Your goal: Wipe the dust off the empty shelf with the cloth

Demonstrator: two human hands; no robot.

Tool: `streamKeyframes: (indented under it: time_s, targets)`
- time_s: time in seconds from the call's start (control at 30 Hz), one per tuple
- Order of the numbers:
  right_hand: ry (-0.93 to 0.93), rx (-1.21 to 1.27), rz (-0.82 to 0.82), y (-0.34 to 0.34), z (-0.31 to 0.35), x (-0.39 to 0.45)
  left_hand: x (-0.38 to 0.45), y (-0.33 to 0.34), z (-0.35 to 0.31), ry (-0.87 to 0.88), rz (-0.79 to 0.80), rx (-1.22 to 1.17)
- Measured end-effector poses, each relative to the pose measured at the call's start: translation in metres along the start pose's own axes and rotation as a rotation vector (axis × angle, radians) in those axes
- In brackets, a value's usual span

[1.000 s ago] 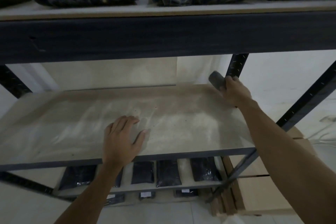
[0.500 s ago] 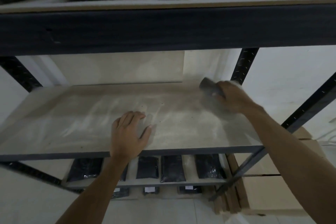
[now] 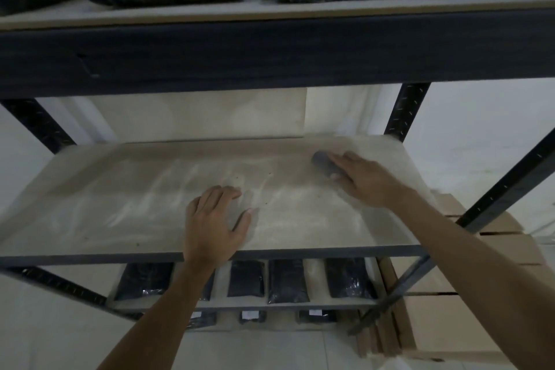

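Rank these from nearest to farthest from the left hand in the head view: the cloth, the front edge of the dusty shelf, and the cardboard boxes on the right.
From the left hand, flat on the dusty shelf:
1. Front edge of the shelf: right under the wrist.
2. Cloth: back right on the board, under the right hand.
3. Cardboard boxes: outside the rack, far right.

The middle shelf (image 3: 300,219) is a pale board streaked with dust on a dark metal frame. On it the left hand (image 3: 214,225) rests flat near the front edge, and the right hand (image 3: 365,179) presses a grey cloth (image 3: 323,164) toward its back right.
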State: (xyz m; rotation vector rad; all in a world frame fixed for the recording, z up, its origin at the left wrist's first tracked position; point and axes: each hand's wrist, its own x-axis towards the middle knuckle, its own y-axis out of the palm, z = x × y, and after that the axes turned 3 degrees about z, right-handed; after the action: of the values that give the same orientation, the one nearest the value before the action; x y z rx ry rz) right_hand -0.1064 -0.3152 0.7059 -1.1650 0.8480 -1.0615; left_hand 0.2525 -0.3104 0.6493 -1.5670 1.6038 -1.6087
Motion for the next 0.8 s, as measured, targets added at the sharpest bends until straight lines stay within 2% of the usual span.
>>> streamKeyframes:
  time_s: [0.07, 0.1, 0.23, 0.3, 0.37, 0.53, 0.7, 0.8]
  targets:
    - [-0.092, 0.024, 0.009, -0.002, 0.005, -0.004, 0.000, -0.001, -0.001, -0.003, 0.004, 0.002]
    - [-0.080, 0.056, 0.003, -0.009, 0.002, -0.001, 0.000, -0.001, -0.001, -0.002, 0.002, 0.001]
    - [0.179, 0.000, -0.135, -0.031, -0.036, 0.023, -0.001, 0.000, -0.001, 0.008, -0.021, 0.010]
    - [0.315, -0.030, -0.061, -0.027, -0.052, 0.029, -0.001, 0.001, -0.001, 0.013, -0.025, 0.011]
    - [0.343, -0.052, -0.026, -0.014, -0.055, 0.029, 0.000, 0.002, 0.000, 0.014, -0.025, 0.017]
    - [0.155, 0.047, 0.023, -0.003, -0.026, 0.010, 0.000, 0.002, 0.001, 0.001, -0.024, 0.018]
    - [-0.143, 0.027, 0.030, 0.006, 0.016, -0.017, 0.000, 0.000, -0.001, -0.012, -0.003, 0.031]
    - [-0.075, 0.034, -0.035, -0.006, 0.001, -0.011, 0.000, 0.000, -0.001, -0.015, 0.007, 0.027]
